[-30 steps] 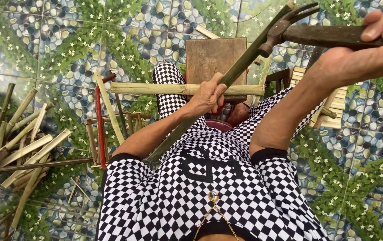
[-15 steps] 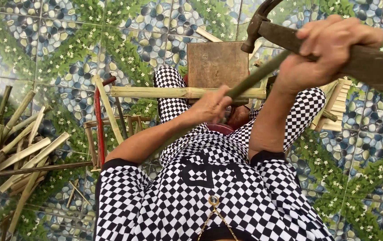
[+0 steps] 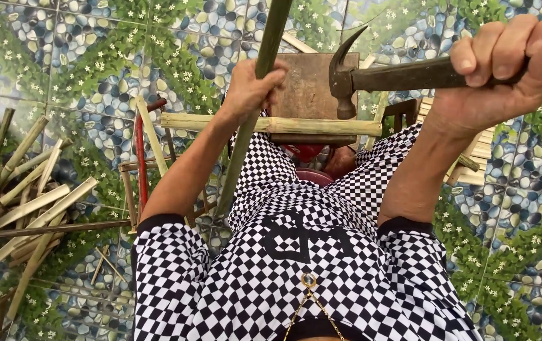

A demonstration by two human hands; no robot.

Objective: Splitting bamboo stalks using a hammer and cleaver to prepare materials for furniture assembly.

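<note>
While our left hand has swung the green bamboo stick upright, our right hand stays clenched on the hammer, now poised above the horizontal bamboo pole.

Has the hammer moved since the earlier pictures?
Yes. The hammer in the right hand has come down, its head now just above the pale bamboo bar.

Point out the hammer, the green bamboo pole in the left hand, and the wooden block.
hammer (image 3: pixel 347 81): head view, on its metal head.
green bamboo pole (image 3: pixel 246 136): head view, on the shaft below the left hand (image 3: pixel 249 91).
wooden block (image 3: pixel 306 82): head view, on its top face.
</note>
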